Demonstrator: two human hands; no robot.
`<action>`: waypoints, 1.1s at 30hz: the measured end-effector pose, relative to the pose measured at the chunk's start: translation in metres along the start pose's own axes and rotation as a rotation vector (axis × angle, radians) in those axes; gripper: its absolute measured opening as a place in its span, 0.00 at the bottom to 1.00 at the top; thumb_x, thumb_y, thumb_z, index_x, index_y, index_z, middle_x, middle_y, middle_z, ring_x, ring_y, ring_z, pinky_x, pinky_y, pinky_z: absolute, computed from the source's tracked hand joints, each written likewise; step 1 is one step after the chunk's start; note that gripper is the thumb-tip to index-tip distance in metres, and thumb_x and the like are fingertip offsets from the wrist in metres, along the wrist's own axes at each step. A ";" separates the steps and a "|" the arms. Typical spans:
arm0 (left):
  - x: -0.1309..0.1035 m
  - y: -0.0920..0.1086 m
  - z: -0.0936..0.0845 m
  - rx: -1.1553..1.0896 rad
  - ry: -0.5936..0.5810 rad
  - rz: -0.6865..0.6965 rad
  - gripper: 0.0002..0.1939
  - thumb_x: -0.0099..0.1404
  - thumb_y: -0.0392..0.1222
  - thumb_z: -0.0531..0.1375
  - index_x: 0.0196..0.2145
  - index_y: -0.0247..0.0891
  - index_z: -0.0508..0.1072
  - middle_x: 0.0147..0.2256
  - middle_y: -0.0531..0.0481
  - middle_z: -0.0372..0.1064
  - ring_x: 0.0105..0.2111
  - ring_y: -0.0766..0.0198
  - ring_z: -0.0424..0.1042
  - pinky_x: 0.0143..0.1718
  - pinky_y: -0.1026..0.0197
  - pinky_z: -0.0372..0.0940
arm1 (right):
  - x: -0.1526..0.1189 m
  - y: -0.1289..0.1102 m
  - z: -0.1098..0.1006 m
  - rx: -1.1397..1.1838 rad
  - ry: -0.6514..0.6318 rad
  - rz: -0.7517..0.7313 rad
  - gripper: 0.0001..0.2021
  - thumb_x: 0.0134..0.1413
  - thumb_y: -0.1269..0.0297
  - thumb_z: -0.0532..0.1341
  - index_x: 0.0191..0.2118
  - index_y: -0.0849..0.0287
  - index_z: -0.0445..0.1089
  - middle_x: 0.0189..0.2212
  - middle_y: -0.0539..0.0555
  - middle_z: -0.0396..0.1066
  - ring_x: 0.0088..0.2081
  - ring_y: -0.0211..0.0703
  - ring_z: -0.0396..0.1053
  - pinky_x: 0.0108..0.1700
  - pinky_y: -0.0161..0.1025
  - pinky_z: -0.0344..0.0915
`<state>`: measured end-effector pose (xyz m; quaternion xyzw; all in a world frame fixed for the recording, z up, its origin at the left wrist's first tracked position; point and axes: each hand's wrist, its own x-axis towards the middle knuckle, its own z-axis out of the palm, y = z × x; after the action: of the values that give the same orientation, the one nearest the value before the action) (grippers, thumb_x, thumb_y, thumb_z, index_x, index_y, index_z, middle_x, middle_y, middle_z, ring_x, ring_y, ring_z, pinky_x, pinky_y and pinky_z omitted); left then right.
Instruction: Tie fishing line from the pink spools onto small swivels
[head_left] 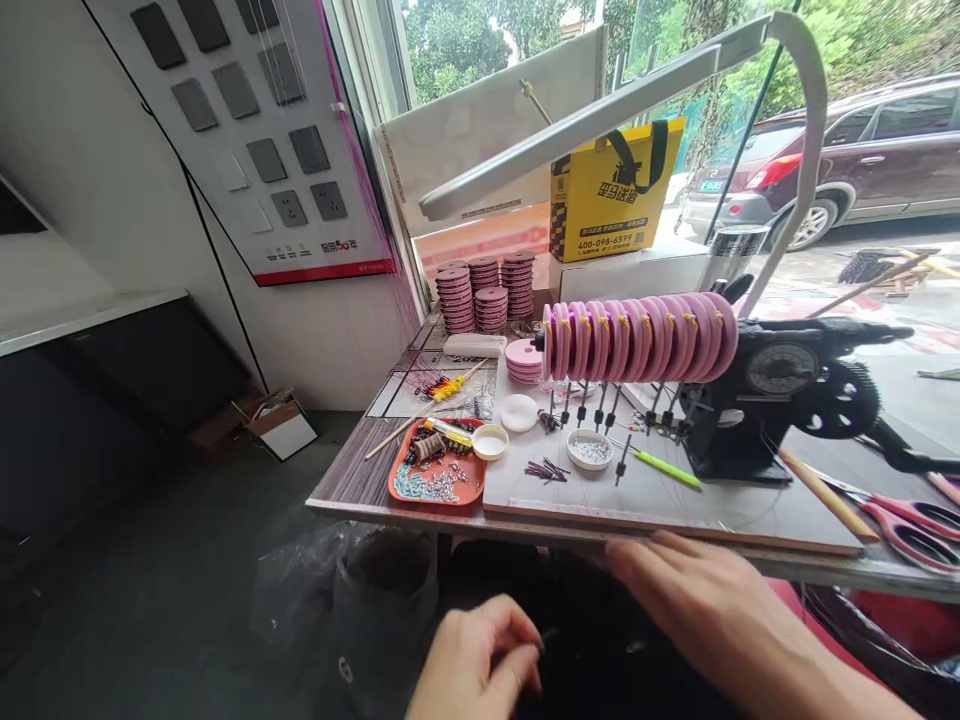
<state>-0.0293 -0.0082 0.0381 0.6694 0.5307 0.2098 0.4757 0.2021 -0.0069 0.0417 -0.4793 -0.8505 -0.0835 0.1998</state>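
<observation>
The left hand (480, 650) is in front of the worktop (349, 470), just off its front edge, with its fingers curled and its thumb tucked in. Something tiny may be at its fingertips, but it is too blurry to tell if it holds anything. The right hand (697, 600) is let loose and stretched out, with nothing seen in it. Its fingertips are at the front edge, but I cannot tell if they touch. Right behind that edge lies a white board (547, 497). Near the board's front edge are a dish of tiny beads (589, 452), some dark sticks (546, 470) and a green tool (667, 468). The dish has a rim, maybe so the beads do not roll away. Pink spools (637, 338) sit in a row on a black winder (735, 445) toward the board's right edge, likely so they can turn together. An orange tray (474, 488) at the board's left edge seems to keep small bits in one place.
</observation>
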 end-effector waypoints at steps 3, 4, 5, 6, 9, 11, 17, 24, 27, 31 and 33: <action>0.021 0.027 -0.017 0.492 0.189 0.177 0.11 0.65 0.33 0.52 0.30 0.39 0.73 0.29 0.49 0.75 0.30 0.59 0.73 0.32 0.61 0.59 | 0.001 0.024 -0.001 -0.115 -0.052 0.059 0.14 0.56 0.79 0.46 0.31 0.57 0.66 0.16 0.49 0.66 0.18 0.42 0.67 0.23 0.37 0.49; 0.029 0.035 -0.020 0.591 0.231 0.198 0.11 0.65 0.32 0.52 0.31 0.39 0.73 0.31 0.49 0.75 0.32 0.59 0.73 0.33 0.61 0.60 | 0.003 0.029 0.000 -0.145 -0.067 0.069 0.14 0.55 0.78 0.47 0.30 0.57 0.66 0.15 0.49 0.66 0.18 0.42 0.66 0.23 0.37 0.48; 0.038 0.042 -0.022 0.680 0.269 0.211 0.10 0.65 0.32 0.52 0.32 0.39 0.73 0.32 0.49 0.75 0.32 0.59 0.74 0.33 0.61 0.60 | 0.007 0.033 0.001 -0.165 -0.075 0.079 0.13 0.54 0.77 0.48 0.29 0.57 0.66 0.14 0.48 0.66 0.17 0.42 0.66 0.22 0.37 0.47; 0.045 0.047 -0.022 0.758 0.296 0.219 0.10 0.65 0.32 0.53 0.32 0.40 0.73 0.32 0.50 0.74 0.32 0.59 0.74 0.32 0.62 0.60 | 0.010 0.036 0.002 -0.176 -0.076 0.094 0.13 0.54 0.77 0.48 0.29 0.56 0.66 0.13 0.48 0.66 0.17 0.42 0.67 0.22 0.37 0.46; 0.063 0.056 -0.023 0.891 0.347 0.231 0.09 0.65 0.33 0.54 0.31 0.40 0.73 0.33 0.51 0.73 0.32 0.60 0.73 0.30 0.62 0.60 | 0.020 0.042 0.003 -0.185 -0.069 0.125 0.12 0.58 0.73 0.48 0.30 0.56 0.67 0.14 0.47 0.68 0.17 0.41 0.68 0.21 0.36 0.46; 0.071 0.058 -0.025 0.920 0.375 0.224 0.09 0.64 0.33 0.55 0.31 0.39 0.74 0.33 0.49 0.73 0.33 0.58 0.73 0.31 0.60 0.60 | 0.024 0.045 0.001 -0.183 -0.063 0.136 0.11 0.60 0.70 0.49 0.32 0.55 0.68 0.16 0.47 0.70 0.19 0.40 0.69 0.22 0.34 0.47; 0.087 0.056 -0.031 1.026 0.430 0.231 0.11 0.64 0.31 0.53 0.32 0.37 0.75 0.34 0.45 0.73 0.32 0.54 0.72 0.34 0.56 0.60 | 0.041 0.057 -0.002 -0.241 -0.058 0.163 0.11 0.53 0.76 0.53 0.34 0.57 0.70 0.20 0.50 0.74 0.20 0.42 0.71 0.21 0.35 0.45; 0.102 0.056 -0.017 1.034 0.430 0.316 0.09 0.62 0.31 0.55 0.32 0.38 0.75 0.33 0.46 0.73 0.36 0.54 0.70 0.37 0.55 0.60 | 0.051 0.054 -0.013 -0.325 -0.097 0.119 0.19 0.50 0.83 0.53 0.45 0.60 0.70 0.22 0.51 0.74 0.22 0.42 0.72 0.22 0.35 0.47; 0.099 0.056 -0.014 0.997 0.452 0.335 0.09 0.62 0.31 0.55 0.35 0.38 0.74 0.35 0.46 0.72 0.39 0.53 0.68 0.38 0.54 0.60 | 0.053 0.048 -0.021 -0.344 -0.125 0.070 0.18 0.52 0.83 0.51 0.45 0.62 0.70 0.22 0.51 0.73 0.24 0.42 0.72 0.24 0.35 0.49; 0.091 0.056 -0.016 0.938 0.475 0.341 0.08 0.62 0.31 0.55 0.35 0.38 0.74 0.34 0.47 0.72 0.38 0.54 0.68 0.39 0.54 0.61 | 0.058 0.050 -0.016 -0.363 -0.128 0.066 0.17 0.52 0.82 0.52 0.43 0.62 0.70 0.23 0.50 0.73 0.24 0.42 0.73 0.23 0.35 0.48; 0.089 0.055 -0.017 0.910 0.473 0.347 0.08 0.62 0.30 0.56 0.34 0.38 0.74 0.34 0.48 0.72 0.37 0.55 0.68 0.39 0.55 0.62 | 0.061 0.054 -0.010 -0.373 -0.121 0.072 0.17 0.49 0.82 0.54 0.43 0.61 0.70 0.20 0.50 0.73 0.22 0.44 0.72 0.21 0.35 0.45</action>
<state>0.0166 0.0809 0.0737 0.8201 0.5423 0.1791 -0.0365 0.2223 0.0660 0.0735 -0.5423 -0.8130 -0.2035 0.0586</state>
